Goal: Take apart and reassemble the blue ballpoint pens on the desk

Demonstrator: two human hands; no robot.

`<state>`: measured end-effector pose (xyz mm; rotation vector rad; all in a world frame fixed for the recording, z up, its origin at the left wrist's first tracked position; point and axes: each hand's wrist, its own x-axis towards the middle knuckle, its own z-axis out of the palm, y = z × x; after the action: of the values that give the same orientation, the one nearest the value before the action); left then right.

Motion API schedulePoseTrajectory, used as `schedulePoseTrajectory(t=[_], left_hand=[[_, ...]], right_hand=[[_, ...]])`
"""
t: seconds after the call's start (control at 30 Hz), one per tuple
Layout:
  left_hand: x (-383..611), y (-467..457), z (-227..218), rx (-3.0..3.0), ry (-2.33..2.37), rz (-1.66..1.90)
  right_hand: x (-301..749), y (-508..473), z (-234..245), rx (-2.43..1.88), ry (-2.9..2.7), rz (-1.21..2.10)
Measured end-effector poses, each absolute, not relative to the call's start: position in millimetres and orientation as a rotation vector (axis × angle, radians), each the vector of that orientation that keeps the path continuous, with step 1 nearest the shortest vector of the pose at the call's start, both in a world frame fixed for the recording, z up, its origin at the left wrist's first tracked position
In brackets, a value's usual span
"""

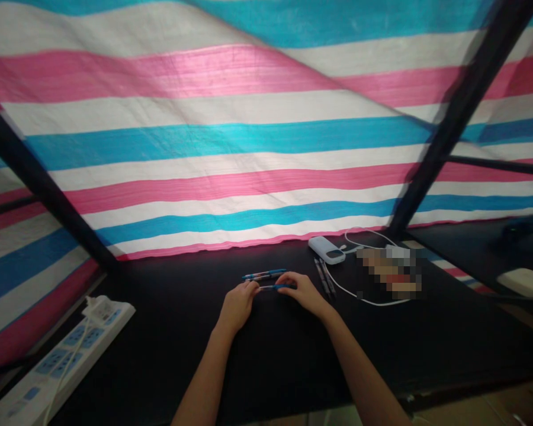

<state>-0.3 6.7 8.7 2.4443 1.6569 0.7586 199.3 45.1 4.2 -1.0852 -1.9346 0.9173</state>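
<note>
My left hand (237, 303) and my right hand (302, 291) rest on a black table (266, 349), fingers curled, and grip between them the two ends of a blue pen (272, 287). Just beyond the hands two more blue pens (263, 275) lie side by side on the table. To the right of my right hand two dark pens (325, 277) lie at a slant.
A white power bank (326, 249) with a white cable (364, 299) lies at the back right beside a blurred patch. A white power strip (66, 355) sits at the left edge. A striped pink, blue and white tarp (231, 142) and black frame bars (457, 118) stand behind.
</note>
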Motion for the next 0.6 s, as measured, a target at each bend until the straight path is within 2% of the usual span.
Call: schedulePoseTrajectory(t=[0.1,0.27,0.6], left_hand=[[-0.1,7.1,8.4,2.449,1.664,0.771],[-0.3,7.5,8.2,2.453,1.657,0.79],[-0.1,7.3,9.8,2.428,1.662,0.795]], right_hand=[[198.8,44.6,3.9,-1.066,-1.898,0.945],[198.9,44.5,5.5,-1.051,-1.918,0.773],[197.0,47.9,2.5,-1.09,-1.855,0.804]])
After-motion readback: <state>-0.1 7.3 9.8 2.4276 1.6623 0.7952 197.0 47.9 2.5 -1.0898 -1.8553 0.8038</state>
